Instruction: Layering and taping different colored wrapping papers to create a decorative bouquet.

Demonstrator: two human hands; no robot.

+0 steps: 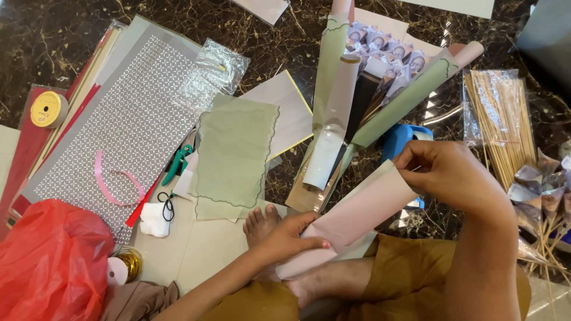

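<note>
I hold a pale pink sheet of paper (363,217), partly rolled, over my lap. My left hand (291,238) grips its lower end, fingers wrapped over the fold near my bare foot (262,224). My right hand (446,172) pinches the sheet's upper right edge. Just beyond the sheet lies a wrapped bouquet (380,77) of green and pink paper with small printed slips inside. A blue tape dispenser (401,139) sits behind my right hand, partly hidden.
On the dark marble floor lie a green scalloped sheet (235,154), a patterned grey sheet (131,119), green-handled scissors (177,163), a pink ribbon (113,181), a yellow tape roll (47,109), a red plastic bag (50,261) and bagged wooden skewers (496,119).
</note>
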